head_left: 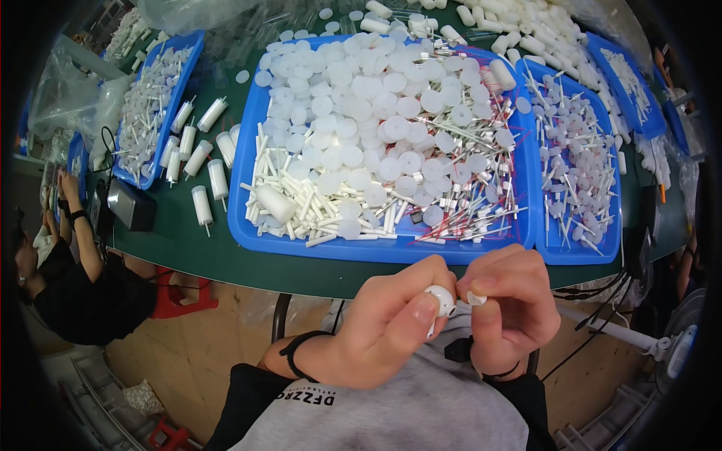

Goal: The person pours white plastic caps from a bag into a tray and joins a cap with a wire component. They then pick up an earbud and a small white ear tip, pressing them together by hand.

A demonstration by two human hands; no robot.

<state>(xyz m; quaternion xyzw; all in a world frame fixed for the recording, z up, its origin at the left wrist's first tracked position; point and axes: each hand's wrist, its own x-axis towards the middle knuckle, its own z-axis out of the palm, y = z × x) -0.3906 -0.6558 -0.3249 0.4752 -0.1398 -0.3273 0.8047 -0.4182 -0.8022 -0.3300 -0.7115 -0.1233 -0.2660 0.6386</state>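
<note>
My left hand (391, 323) is closed round a glossy white earbud (442, 299) with dark spots on it, its stem partly hidden under my thumb. Just right of it, the thumb and finger of my right hand (519, 304) pinch a small whitish piece (476, 298), perhaps a soft ear tip; its kind is hard to make out. The two pieces are close but look apart. Both hands are above my lap, in front of the table edge. Beyond them lies a large blue tray (316, 248) of translucent discs (361, 105), short white tubes (308, 203) and thin white pieces with red wires (481, 203).
Blue trays of white stemmed parts flank the big one, at the right (575, 252) and left (192, 56). White cylinders (198, 158) stand and lie on the green table (188, 248). A black box (131, 204) sits left. Another person (79, 293) works at far left; a fan (681, 353) is at right.
</note>
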